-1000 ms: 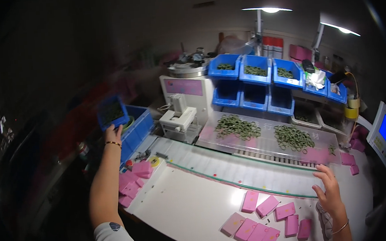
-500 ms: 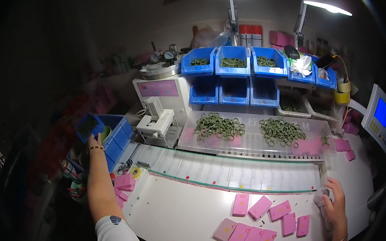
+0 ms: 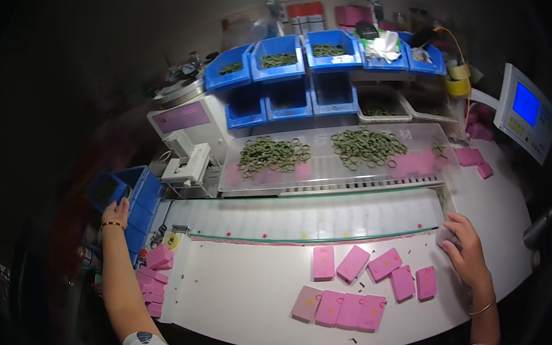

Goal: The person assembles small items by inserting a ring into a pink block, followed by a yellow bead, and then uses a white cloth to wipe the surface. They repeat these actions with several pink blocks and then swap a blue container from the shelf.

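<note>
My left hand (image 3: 116,213) is stretched out to the left, beside a small dark blue bin (image 3: 101,190) and a larger blue crate (image 3: 141,206). Its fingers are extended and apart, with nothing seen in them. On the table's right side, my right hand (image 3: 466,243) curves over a grey rounded object (image 3: 446,237), mostly covered by the palm and fingers; its kind is unclear. Between the hands lie several pink rectangular blocks (image 3: 350,309) with small red and yellow marks. Behind them runs a long glass-topped light panel (image 3: 292,218) with small coloured dots.
Two heaps of green rings (image 3: 366,147) lie on a clear tray (image 3: 321,172). Blue bins (image 3: 278,75) stand in two rows behind. A white device (image 3: 190,166) stands at left, a blue-screen monitor (image 3: 526,114) at right. More pink blocks (image 3: 152,283) lie by the left edge.
The view has tilted down and shifted right. My left hand's fingers have opened out beside the small blue bin they were touching. My right hand stays on the grey object.
</note>
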`<state>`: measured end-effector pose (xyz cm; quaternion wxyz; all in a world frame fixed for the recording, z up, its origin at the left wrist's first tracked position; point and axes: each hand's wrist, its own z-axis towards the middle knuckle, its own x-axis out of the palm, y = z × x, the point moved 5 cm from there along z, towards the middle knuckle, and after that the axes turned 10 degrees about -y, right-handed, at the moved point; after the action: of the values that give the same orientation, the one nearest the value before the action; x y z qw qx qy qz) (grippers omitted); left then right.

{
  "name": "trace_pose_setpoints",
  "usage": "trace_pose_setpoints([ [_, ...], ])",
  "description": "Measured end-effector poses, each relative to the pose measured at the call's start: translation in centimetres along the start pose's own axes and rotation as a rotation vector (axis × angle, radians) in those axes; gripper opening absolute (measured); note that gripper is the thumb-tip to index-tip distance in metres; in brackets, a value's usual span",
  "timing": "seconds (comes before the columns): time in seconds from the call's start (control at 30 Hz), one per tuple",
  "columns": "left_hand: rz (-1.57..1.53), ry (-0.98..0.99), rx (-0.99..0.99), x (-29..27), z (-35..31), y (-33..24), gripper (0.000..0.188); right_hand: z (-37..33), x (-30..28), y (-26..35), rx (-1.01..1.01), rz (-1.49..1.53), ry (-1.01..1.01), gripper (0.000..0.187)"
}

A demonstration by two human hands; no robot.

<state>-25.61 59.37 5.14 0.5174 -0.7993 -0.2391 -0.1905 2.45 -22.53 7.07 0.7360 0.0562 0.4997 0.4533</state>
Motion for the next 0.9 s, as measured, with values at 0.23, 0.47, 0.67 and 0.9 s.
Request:
trace_pose_setpoints([
  [0.23,0.096,0.06,0.075,2.9,-3.7,2.1,0.03,-1.1,-1.6,0.1,-0.079,-0.021,-0.01,0.037],
  [0.47,0.553,0.632,0.051,8.8,-23.2,13.3,0.022,-1.2,-0.1,0.7,-0.17,-0.027,0.033,0.035],
  [0.67,0.999,1.265,0.221,6.9,-42.5,27.6,0.022,-2.5,1.3,1.4,-0.26,-0.015,0.15,0.037],
  [0.9,1.033,1.713,0.934,3.8,-53.4,35.1,0.046,-2.9,1.9,1.7,-0.243,0.014,0.166,0.04],
])
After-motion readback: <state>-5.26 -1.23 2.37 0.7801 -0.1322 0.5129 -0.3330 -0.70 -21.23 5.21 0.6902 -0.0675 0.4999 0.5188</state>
